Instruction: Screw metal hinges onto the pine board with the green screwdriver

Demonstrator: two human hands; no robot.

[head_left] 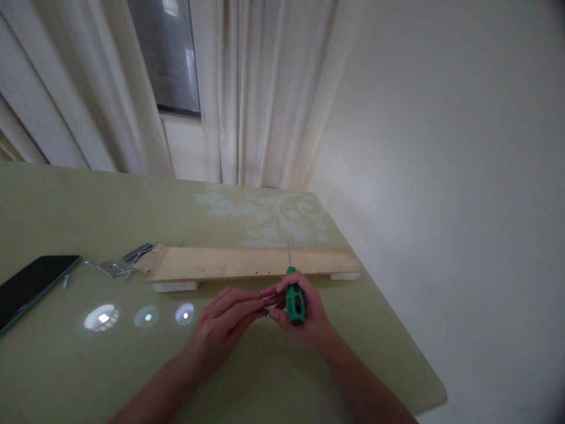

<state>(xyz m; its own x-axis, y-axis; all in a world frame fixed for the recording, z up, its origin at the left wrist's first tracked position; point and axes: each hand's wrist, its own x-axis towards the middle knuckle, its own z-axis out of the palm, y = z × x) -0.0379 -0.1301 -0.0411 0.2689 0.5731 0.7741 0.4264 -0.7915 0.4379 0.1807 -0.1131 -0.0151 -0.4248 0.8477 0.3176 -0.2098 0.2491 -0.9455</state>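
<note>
A green-and-black screwdriver [295, 304] is gripped in my right hand [313, 321], its thin shaft pointing up and away across the wooden board [220, 261]. My left hand [223, 324] has its fingers pressed together, and their tips meet the right hand's fingers. Between the two hands shows a small metal piece [265, 311], mostly covered by fingers, so its kind is unclear. Both hands are in front of the board's near edge, where two small dark holes show. White blocks [175, 287] support the board near its ends.
Metal hinges [110, 269] and several loose screws [128, 275] lie left of the board, beside a pointed wooden piece [145, 261]. Farther left is a black phone [33, 285]. The green-covered table [110, 206] ends at the right near a pale wall [441, 176]; curtains hang behind.
</note>
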